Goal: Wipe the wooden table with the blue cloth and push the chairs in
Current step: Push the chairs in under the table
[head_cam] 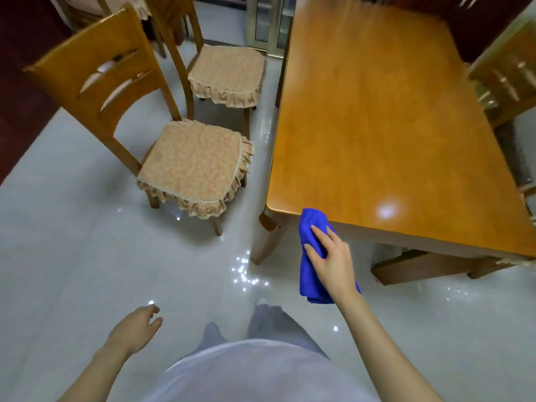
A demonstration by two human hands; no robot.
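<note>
The cloth (312, 224) looks soft, light and limp, judging by how it bunches and droops. Its top is gathered against the table's near edge, close to the near left corner, and the rest hangs below the tabletop. It should yield to any grip, so a handful round the middle will do, though a flat palm on a spread cloth would probably cover more wood than this bunch. The right hand (333, 261) grips it with fingers curled round the front of the bundle. The forearm reaches forward from the body toward that corner, and the wrist sits below the table's edge. The left hand (136, 327) hangs low, well apart from the table on its left, with fingers loosely curled and holding nothing. The table (377, 126) is glossy and hard, so the cloth should slide over it easily. The near chair (191, 166) and the far chair (226, 71) stand pulled out on the table's left, with their seats toward it and a gap between. They look like stiff, fairly heavy wood with frilled cushions that could shift. The top rail of the back is the sound place to hold, and the shiny floor (87, 242) should let the legs slide. A third chair (507, 76) is partly in view at the table's right.
</note>
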